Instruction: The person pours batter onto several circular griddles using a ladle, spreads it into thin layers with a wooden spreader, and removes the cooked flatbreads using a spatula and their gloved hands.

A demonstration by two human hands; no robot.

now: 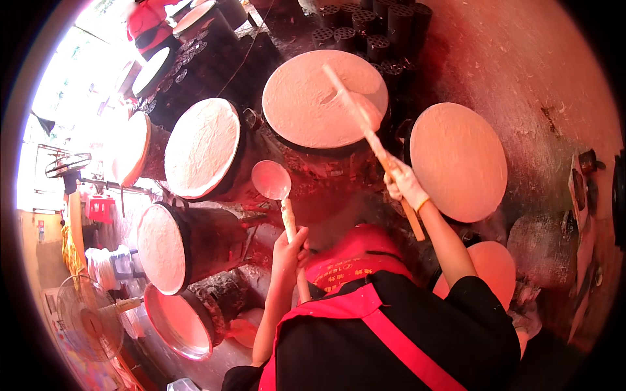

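Observation:
My left hand is closed around the handle of a ladle, its round bowl raised in front of me. Fingers of my right hand wrap round a long wooden-handled spreader, whose pale far end is smeared by motion. That end lies over a large round griddle at the far middle, coated with a pale layer that shows a small dark mark. Whether the spreader touches the layer, I cannot tell. Another pale-topped griddle stands just right of my right hand.
More round pale-topped griddles on dark drums ring me, including one at left and one lower down. Dark perforated cylinders are stacked at the back. A fan stands at lower left, and a wall rises at right.

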